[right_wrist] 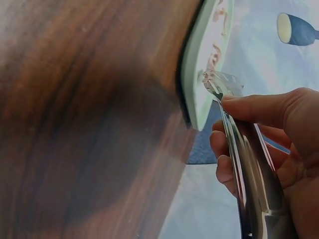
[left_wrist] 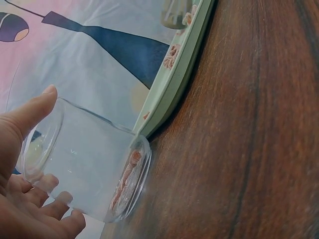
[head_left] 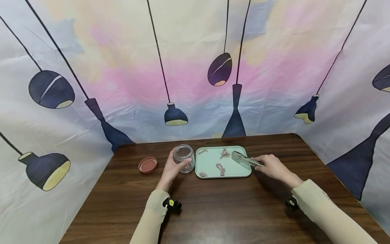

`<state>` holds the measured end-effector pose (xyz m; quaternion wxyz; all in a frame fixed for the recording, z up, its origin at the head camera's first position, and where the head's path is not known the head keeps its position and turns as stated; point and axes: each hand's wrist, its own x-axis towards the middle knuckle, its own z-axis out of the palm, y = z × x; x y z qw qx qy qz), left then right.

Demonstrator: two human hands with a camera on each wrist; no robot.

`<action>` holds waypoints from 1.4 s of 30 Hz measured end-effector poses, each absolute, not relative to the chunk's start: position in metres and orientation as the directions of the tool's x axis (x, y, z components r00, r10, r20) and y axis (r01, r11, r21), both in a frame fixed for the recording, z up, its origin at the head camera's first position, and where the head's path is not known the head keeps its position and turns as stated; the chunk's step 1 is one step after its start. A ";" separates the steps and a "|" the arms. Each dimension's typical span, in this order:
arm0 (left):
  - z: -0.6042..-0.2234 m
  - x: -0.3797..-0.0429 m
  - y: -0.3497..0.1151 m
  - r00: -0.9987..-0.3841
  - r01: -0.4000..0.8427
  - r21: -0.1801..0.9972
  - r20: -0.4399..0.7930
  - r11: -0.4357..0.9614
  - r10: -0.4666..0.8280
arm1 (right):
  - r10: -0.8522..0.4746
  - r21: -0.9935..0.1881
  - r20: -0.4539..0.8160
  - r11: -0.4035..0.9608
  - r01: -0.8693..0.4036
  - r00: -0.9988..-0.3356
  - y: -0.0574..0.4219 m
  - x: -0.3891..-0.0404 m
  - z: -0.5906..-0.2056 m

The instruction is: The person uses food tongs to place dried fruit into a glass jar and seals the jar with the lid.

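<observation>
In the head view my left hand grips a clear jar at the tray's left end. The jar stands without a lid. A thin pinkish strip lies at its bottom in the left wrist view. My right hand holds metal tongs by their arms, with the thumb on top and the fingers below. The tongs' head hangs over the right part of a pale green tray. Several pinkish strips lie on the tray, among them a looped strip and a tangled strip left of the tongs.
A reddish-brown lid rests left of the jar. Everything stands on a dark wooden table, near its back edge. Behind it hangs a cloth printed with lamps. Each wrist carries a small black camera.
</observation>
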<state>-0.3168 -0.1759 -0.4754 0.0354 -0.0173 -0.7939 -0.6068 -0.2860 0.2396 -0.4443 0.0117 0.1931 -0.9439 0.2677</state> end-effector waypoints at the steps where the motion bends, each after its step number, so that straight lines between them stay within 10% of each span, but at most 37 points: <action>1: -0.475 -0.317 -0.176 -0.997 0.072 0.963 0.078 0.261 -0.014 | -0.356 -0.503 0.129 0.781 -0.371 -0.925 0.240 -0.286 -0.442; 42: -0.475 -0.317 -0.176 -0.997 0.067 0.964 0.075 0.259 -0.021 | -0.386 -0.478 0.298 0.731 -0.486 -0.873 0.194 -0.312 -0.373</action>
